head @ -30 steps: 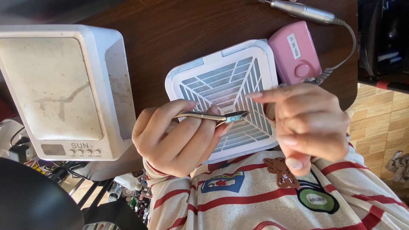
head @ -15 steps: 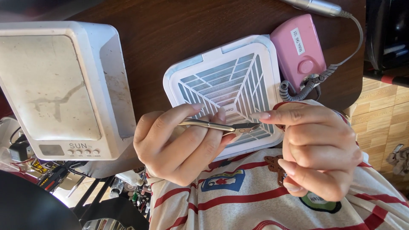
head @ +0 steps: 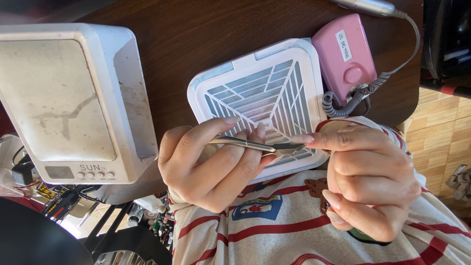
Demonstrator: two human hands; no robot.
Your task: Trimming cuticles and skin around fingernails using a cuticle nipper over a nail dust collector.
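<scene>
Two hands at lower centre: left hand [head: 216, 164] closed around metal cuticle nippers [head: 257, 145]; right hand [head: 365, 176] curled, empty, index fingertip at nipper tip, over white dust collector [head: 245, 83].

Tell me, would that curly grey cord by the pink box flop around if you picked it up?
Probably yes. The curly cord lies in soft loops beside the pink box, so it looks bendy, not stiff. Its coils would likely stretch and spring back. It seems thin and light, yet it runs up to the metal handpiece on the table, so lifting it might tug that along.
</scene>
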